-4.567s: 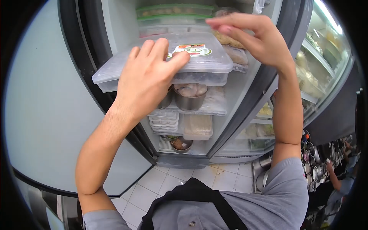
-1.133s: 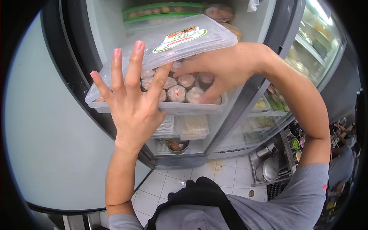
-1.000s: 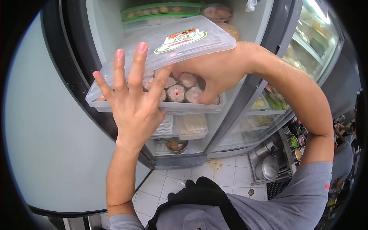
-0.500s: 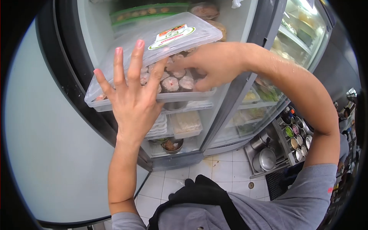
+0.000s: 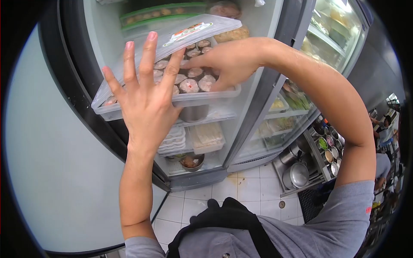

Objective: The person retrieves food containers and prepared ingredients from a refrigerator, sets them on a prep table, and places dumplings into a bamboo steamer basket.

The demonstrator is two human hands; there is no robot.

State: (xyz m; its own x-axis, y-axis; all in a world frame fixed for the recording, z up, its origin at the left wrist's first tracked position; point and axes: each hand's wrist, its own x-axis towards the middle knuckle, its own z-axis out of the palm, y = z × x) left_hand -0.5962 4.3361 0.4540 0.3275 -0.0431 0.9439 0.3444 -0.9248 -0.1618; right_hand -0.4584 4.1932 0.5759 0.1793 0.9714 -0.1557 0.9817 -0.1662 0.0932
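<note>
A clear plastic container [image 5: 206, 99] at the front of the fridge's upper shelf holds several round rolls [image 5: 189, 86] with dark wrappers and pale pink tops. Its translucent lid [image 5: 215, 26] sits tilted, raised on the right. My left hand [image 5: 148, 96] is spread over the lid's left part and the container's front. Beneath the raised lid, my right hand [image 5: 234, 62] reaches in from the right. Its index finger stretches left across the rolls, and its thumb lies beside one at the right. The other right fingers are partly hidden.
Behind the container are a green-rimmed box [image 5: 163, 13] and a wrapped bundle [image 5: 232, 34]. Lower shelves hold a plastic tub [image 5: 206, 136] and a metal bowl [image 5: 192, 161]. The fridge door [image 5: 51, 150] stands open at left. A lidded pot [image 5: 297, 174] is at right.
The lid tilts up more steeply, showing more rolls behind my right hand. Both hands and the container sit slightly higher and further left in view.
</note>
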